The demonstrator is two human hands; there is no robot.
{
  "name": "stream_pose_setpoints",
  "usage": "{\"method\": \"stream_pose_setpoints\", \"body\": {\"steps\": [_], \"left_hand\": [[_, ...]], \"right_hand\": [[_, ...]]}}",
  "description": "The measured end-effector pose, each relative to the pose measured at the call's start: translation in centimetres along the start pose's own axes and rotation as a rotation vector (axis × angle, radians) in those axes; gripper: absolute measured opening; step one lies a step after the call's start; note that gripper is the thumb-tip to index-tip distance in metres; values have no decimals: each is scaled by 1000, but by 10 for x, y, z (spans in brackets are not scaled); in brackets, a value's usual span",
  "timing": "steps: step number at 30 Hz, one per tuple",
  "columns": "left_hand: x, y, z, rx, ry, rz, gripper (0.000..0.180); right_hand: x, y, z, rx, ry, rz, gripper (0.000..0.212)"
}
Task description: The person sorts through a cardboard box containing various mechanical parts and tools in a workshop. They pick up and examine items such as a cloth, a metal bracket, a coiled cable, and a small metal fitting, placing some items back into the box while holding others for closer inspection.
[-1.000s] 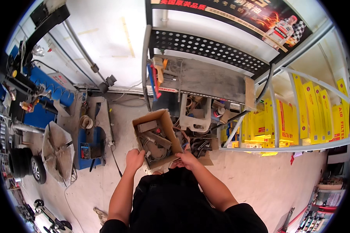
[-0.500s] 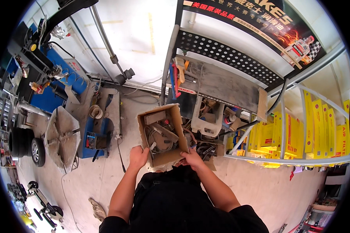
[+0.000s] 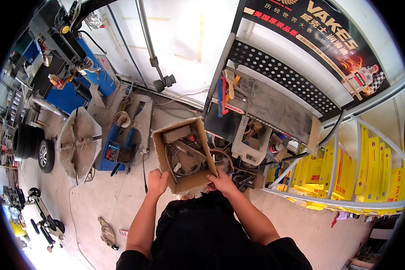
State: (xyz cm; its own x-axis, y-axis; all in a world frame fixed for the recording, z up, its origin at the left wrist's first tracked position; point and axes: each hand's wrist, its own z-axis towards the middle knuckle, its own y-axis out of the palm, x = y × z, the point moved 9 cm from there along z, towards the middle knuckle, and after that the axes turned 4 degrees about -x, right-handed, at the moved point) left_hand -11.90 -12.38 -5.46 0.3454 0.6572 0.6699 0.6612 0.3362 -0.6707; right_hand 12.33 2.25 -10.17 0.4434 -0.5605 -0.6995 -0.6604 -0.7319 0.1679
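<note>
An open cardboard box (image 3: 194, 183) is held in front of my body, gripped at both sides. Inside it lie a coiled grey cable (image 3: 170, 157), a flat brownish block (image 3: 177, 134) and other dusty parts I cannot make out singly. My left hand (image 3: 158, 182) is closed on the box's near left corner. At the near right corner, my right hand (image 3: 221, 182) grips the wall, thumb on the rim and fingers partly hidden beneath.
Ahead right stands a dusty metal bench (image 3: 274, 96) with a pale plastic container (image 3: 252, 150) hanging at its front. Yellow filter boxes (image 3: 342, 173) fill a rack on the right. To the left are a tyre-changer turntable (image 3: 78, 144), a wheel (image 3: 46, 155) and a rag (image 3: 107, 233) on the floor.
My view has turned left, so the surroundings shift rightward in the picture. Both hands keep their hold on the box, which stays in front of me and has tilted slightly.
</note>
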Motion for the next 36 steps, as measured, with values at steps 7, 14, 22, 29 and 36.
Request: {"method": "stream_pose_setpoints", "body": {"steps": [7,14,22,29,36], "left_hand": [[-10,-11,-10,54,-37,-17,51],[-16,-12,-18,94,-36,-12,50],[-10,-8,-28,122,-94,-24,48],[0,-2,-29,108,-62,-25,48],[13,1,-29,99,-23,-14,48]], "right_hand": [[-7,10,2,-46,-15,-81,60],[-8,17,-3,-79,9,-78,66],[-28,6,-18,-25,-38,-212,72],[-28,-9,-26,62,-113,-296,72],[-17,-22,-27,100,-112,-332,66]]}}
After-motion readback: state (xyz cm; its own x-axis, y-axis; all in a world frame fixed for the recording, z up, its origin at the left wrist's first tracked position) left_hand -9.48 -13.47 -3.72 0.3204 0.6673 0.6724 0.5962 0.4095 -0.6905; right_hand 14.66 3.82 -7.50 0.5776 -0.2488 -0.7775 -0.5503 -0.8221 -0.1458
